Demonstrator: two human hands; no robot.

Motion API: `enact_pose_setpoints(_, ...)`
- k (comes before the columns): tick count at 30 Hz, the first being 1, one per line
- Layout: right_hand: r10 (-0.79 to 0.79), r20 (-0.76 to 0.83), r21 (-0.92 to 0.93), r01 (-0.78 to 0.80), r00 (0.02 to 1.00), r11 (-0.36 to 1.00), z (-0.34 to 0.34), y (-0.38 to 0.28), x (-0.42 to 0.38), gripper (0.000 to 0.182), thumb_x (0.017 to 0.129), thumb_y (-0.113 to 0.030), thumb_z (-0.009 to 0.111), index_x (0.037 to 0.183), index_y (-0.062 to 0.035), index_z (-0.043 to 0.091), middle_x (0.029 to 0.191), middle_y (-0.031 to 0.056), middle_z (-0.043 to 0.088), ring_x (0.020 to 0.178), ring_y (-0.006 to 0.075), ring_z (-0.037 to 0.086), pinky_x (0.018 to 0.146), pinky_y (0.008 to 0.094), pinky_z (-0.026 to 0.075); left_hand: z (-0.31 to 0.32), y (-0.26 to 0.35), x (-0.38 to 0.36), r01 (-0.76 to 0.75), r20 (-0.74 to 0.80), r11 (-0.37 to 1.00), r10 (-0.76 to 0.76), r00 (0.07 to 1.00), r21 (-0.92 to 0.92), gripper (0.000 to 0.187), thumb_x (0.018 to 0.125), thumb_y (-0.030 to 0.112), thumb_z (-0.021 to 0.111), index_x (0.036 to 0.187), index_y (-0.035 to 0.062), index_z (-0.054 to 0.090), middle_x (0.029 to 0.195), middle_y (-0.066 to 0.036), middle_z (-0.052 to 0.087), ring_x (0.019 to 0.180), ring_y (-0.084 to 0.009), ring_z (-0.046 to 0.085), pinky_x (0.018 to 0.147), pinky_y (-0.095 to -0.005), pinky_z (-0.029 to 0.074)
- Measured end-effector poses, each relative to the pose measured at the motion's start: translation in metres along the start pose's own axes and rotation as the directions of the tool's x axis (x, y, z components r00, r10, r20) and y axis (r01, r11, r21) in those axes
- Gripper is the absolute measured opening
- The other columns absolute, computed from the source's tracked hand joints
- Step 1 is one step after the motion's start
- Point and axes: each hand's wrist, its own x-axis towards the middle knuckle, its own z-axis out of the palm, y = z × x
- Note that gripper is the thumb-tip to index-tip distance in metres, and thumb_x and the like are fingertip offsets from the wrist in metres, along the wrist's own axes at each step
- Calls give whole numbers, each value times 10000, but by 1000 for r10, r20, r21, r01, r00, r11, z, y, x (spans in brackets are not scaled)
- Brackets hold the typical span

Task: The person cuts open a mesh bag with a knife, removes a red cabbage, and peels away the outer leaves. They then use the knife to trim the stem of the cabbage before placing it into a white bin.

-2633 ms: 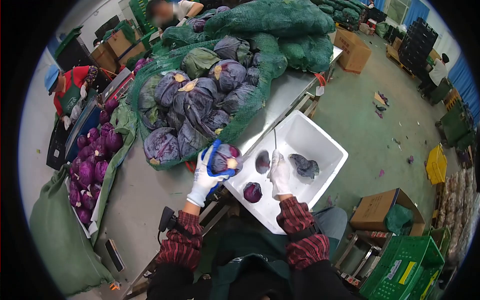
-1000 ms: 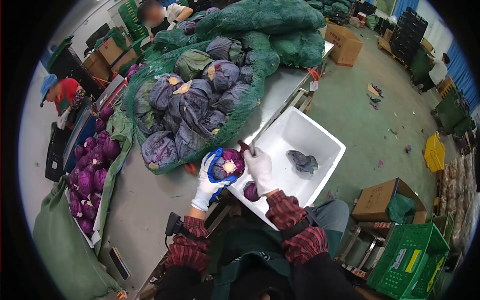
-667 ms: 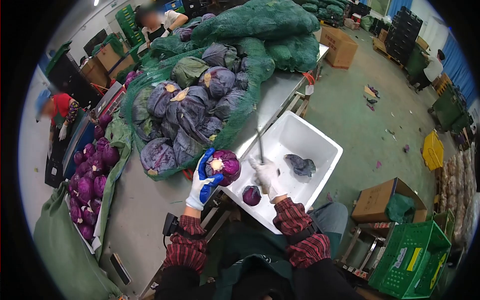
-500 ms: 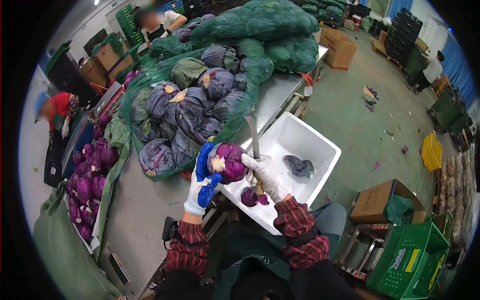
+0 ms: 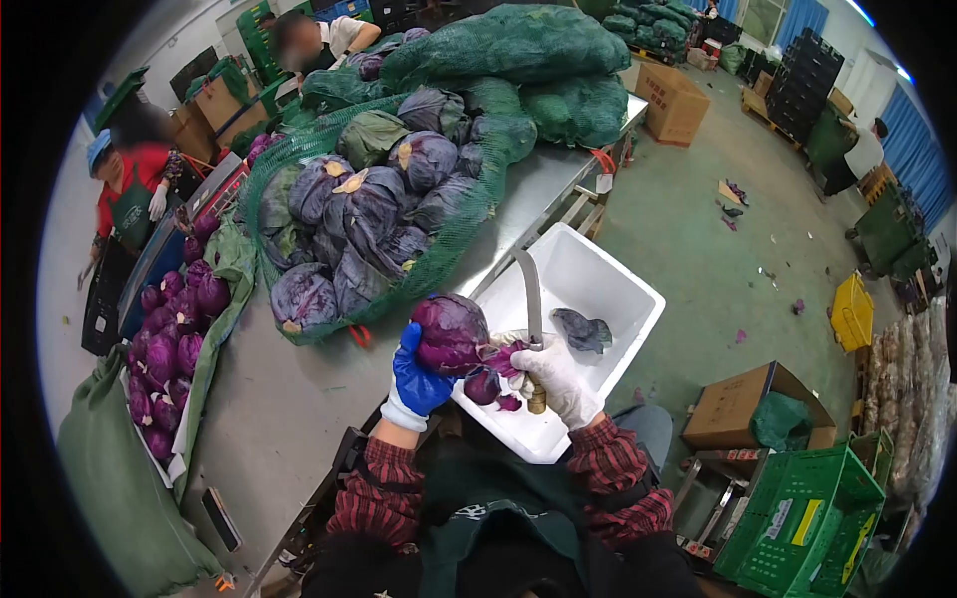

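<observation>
My left hand (image 5: 417, 379), in a blue and white glove, is wrapped round the lower left of a red cabbage (image 5: 449, 335). My white-gloved right hand (image 5: 564, 383) is closed round a curved knife (image 5: 532, 289), its blade pointing up. Its fingers also pinch a purple leaf (image 5: 500, 356) stretching from the cabbage's right side. Below them is a white foam box (image 5: 634, 334), where a dark leaf (image 5: 582, 331) and cut purple leaf pieces (image 5: 482, 386) lie. The cabbage's cut base is out of sight.
A green net bag (image 5: 454, 261) of dark cabbages covers much of the metal table (image 5: 249, 399). Peeled red cabbages (image 5: 164, 354) fill a lined container at left. Right of me stand a green crate (image 5: 797, 523) and a cardboard box (image 5: 728, 404). Co-workers stand at left and back.
The cabbage has been turned, so its pale cut base no longer shows. My right hand and knife have shifted slightly right and down, with a purple leaf now drawn out from the cabbage.
</observation>
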Motion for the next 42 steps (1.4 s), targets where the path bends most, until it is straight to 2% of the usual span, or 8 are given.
enact_pose_setpoints(4,-174,-376,-619,-107,910,778,-59,28,38,395,806,-64,597,1195,1,566,732,84,627,506,106,561,416,241,451,2,-6,-8,17,-19,999,-18,1000,-37,665,869,454,579,1409,139,354,1393,-154,419,1253,-351,453,1009,-556,411)
enact_pose_setpoints(15,-640,366,-805,575,676,147,7,9,-1,373,855,-259,673,1138,-40,565,819,139,621,714,263,620,668,355,497,50,-9,-24,-159,47,902,154,987,402,607,871,92,567,1422,59,316,1331,-110,454,1236,-236,459,1058,-384,377)
enact_pose_setpoints(19,-299,-71,-713,161,952,683,15,-10,-12,374,923,-312,571,1208,-70,548,902,193,650,817,386,628,714,407,501,54,6,-25,-165,30,883,169,985,439,659,819,64,618,1416,56,337,1336,-103,453,1226,-235,467,1061,-373,375)
enact_pose_setpoints(22,-541,-3,-830,299,841,470,-8,25,19,523,952,-390,529,1351,-59,457,835,93,638,545,97,511,561,265,457,52,40,-18,-242,106,516,278,955,822,741,706,120,741,1377,89,428,1326,-109,451,1228,-251,459,1056,-364,375)
enact_pose_setpoints(23,-320,-23,-841,155,947,519,1,9,7,617,968,-498,383,1432,-95,330,1217,252,560,1045,419,580,861,438,459,48,56,-15,-233,200,107,254,946,967,772,638,154,785,1346,117,477,1318,-123,447,1227,-268,452,1052,-370,374)
enact_pose_setpoints(24,-320,-20,-840,158,947,519,7,10,9,617,968,-498,383,1432,-95,330,1217,252,560,1045,419,580,861,438,459,45,69,-12,-200,271,-324,192,943,925,805,571,188,829,1315,145,526,1310,-136,444,1226,-285,445,1049,-376,374)
enact_pose_setpoints(28,-325,60,-732,263,944,629,32,62,53,577,991,-484,310,1468,-164,267,1330,195,492,1109,412,545,916,440,429,15,90,7,-137,189,-698,-3,982,703,821,531,305,839,1288,164,555,1325,-151,435,1247,-339,412,1058,-411,352)
enact_pose_setpoints(42,-362,115,-930,228,925,287,54,55,84,599,983,-415,379,1475,-137,180,733,248,625,664,448,602,610,520,457,-27,81,19,-106,263,-435,317,911,894,870,581,312,834,1341,93,471,1299,-174,515,1187,-346,498,1017,-404,404)
